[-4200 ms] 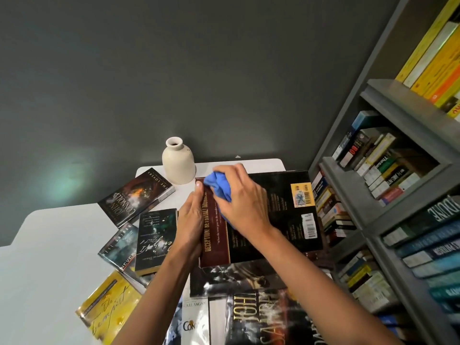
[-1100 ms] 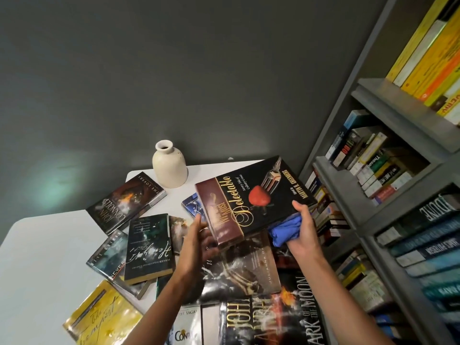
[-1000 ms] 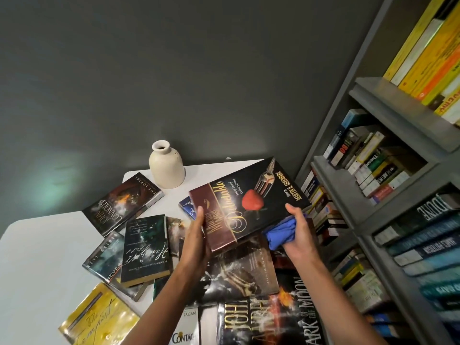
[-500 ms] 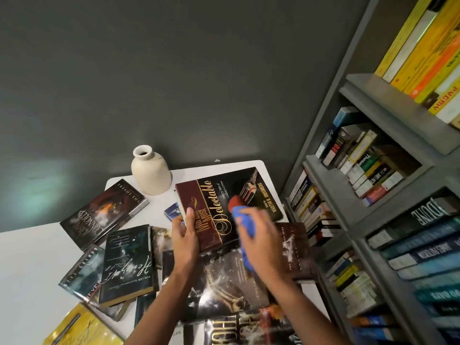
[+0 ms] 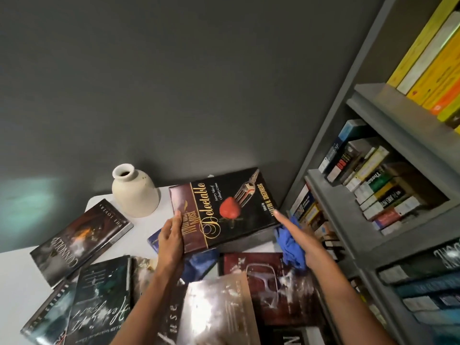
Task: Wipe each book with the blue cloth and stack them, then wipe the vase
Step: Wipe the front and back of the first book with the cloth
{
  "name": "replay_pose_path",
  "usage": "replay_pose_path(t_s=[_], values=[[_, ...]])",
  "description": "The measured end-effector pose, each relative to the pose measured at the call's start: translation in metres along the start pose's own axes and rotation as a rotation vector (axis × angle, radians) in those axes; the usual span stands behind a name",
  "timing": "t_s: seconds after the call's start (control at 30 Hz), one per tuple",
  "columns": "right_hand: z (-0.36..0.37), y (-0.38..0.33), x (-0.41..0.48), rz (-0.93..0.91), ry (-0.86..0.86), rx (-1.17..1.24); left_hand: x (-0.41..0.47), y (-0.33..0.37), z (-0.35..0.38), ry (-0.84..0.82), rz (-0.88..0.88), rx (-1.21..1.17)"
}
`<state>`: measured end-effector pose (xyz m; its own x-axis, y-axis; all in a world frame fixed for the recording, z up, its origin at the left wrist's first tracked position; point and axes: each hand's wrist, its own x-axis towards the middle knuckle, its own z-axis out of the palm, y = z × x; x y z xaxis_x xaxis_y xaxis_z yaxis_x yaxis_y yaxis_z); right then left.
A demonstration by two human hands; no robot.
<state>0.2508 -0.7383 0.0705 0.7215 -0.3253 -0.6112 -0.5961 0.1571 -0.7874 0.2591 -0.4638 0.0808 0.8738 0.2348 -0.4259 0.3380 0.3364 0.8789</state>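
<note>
A black and maroon book with a strawberry cover (image 5: 224,210) is lifted above the white table (image 5: 22,277), its front cover facing up. My left hand (image 5: 171,240) grips its near left edge, fingers over the maroon spine band. My right hand (image 5: 301,242) is at the book's right edge and holds the bunched blue cloth (image 5: 288,242) in its palm, with the forefinger straight along the cover's corner. The cream vase (image 5: 134,192) stands upright at the table's back, left of the book.
Several other books lie scattered and overlapping on the table: a dark one (image 5: 82,240) at the left, a green-black one (image 5: 99,295) and a glossy one (image 5: 219,307) near me. A grey bookshelf (image 5: 361,195) full of books stands close on the right. A dark wall is behind.
The book was turned over from back cover to front cover. My right hand wiped the cloth across the front cover, then moved off to its right edge. The view shifted right.
</note>
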Motion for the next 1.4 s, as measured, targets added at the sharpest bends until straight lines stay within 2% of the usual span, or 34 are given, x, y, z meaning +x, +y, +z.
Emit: replay_pose_path(t_s=[0.07,0.27,0.47,0.6,0.77,0.9,1.0,1.07,1.13,1.2,1.27,1.4], values=[[-0.003,-0.002,0.017,0.096,-0.118,0.010,0.019,0.002,0.011,-0.052,-0.038,0.027],[-0.004,-0.014,0.060,0.150,-0.111,0.005,0.086,0.004,0.047,-0.173,-0.190,0.171],[0.012,-0.014,0.096,0.105,-0.111,-0.079,0.133,-0.015,0.048,-0.106,-0.271,0.239],[0.024,-0.013,0.120,0.075,-0.119,-0.194,0.148,-0.020,0.050,-0.027,-0.266,0.267],[0.034,-0.014,0.135,0.022,-0.040,-0.218,0.158,-0.023,0.054,0.036,-0.257,0.323],[0.040,-0.010,0.138,-0.130,0.039,-0.382,0.164,-0.028,0.054,0.035,-0.134,0.423],[0.032,-0.008,0.137,-0.184,0.005,-0.507,0.158,-0.033,0.041,-0.102,-0.099,0.467],[0.027,-0.006,0.137,-0.259,0.035,-0.708,0.155,-0.043,0.034,-0.138,-0.043,0.620],[0.027,-0.004,0.134,-0.347,0.141,-0.904,0.150,-0.048,0.033,-0.166,0.060,0.850],[0.032,-0.006,0.129,-0.400,0.261,-1.075,0.146,-0.048,0.036,-0.167,0.152,0.978],[0.038,-0.015,0.124,-0.412,0.327,-1.219,0.145,-0.046,0.036,-0.159,0.205,1.022],[0.044,-0.034,0.121,-0.352,0.345,-1.354,0.144,-0.047,0.036,-0.171,0.200,1.062]])
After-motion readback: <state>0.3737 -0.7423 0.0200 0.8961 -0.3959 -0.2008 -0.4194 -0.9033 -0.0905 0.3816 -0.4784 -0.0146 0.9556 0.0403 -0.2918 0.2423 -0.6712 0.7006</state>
